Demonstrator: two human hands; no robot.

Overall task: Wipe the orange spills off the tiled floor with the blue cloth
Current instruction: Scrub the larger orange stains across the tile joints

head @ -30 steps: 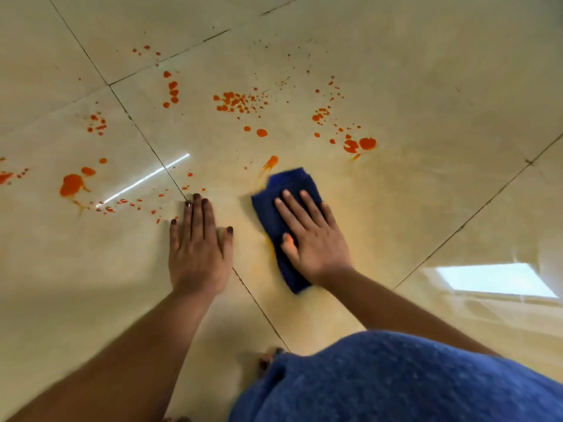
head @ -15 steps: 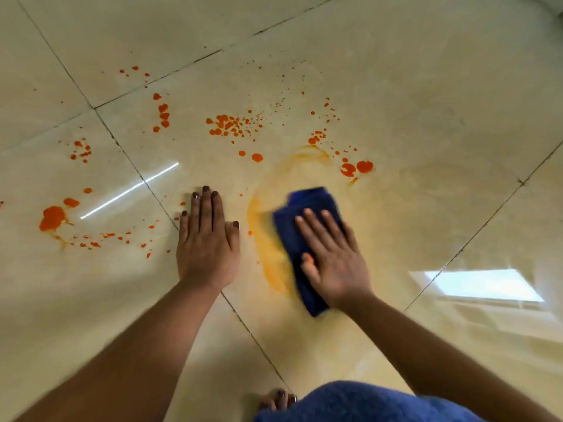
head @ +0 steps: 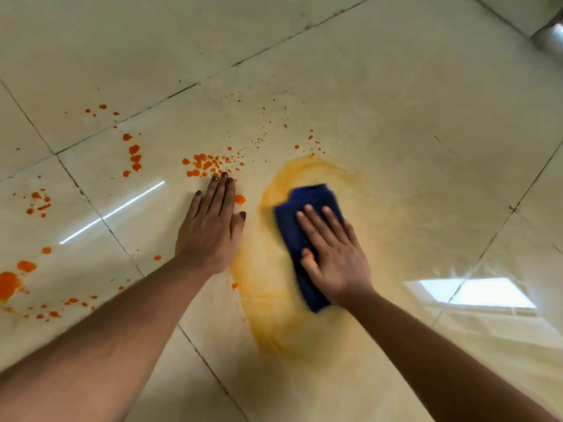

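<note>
1. Tiled floor (head: 426, 102) — nearest part: bare cream tile and dark grout lines are showing between the two forearms. A pale window reflection is lying on the tile to the right.

2. Yellow-orange smear (head: 265, 315): a thin film is curving round the cloth from below it to beyond it. Half a second ago it was reaching only along the cloth's left edge and a faint arc ahead; it is now wider and longer. Judgement: liquid is being spread as well as lifted, so this patch is probably needing further passes.

3. Right hand (head: 332, 254): lying flat with fingers straight and spread, pressing down on the blue cloth (head: 307, 202) and gripping nothing. The cloth is folded and is lying on the tile inside the smear; its edges are blurring, which suggests motion.

4. Left hand (head: 213, 229): palm down on the floor, fingers straight and together, holding nothing. It has been moving forward since a moment ago — its fingertips are now touching the near edge of a spatter cluster. One round drop is sitting just beside it.

5. Orange spills (head: 207, 164) — middle to far: the two large drops seen ahead of the cloth a moment ago are no longer visible; the smear is covering that spot.

6. Remaining drops: clusters to the left and fine specks beyond the cloth look untouched. Judgement: the task is well short of halfway.
</note>
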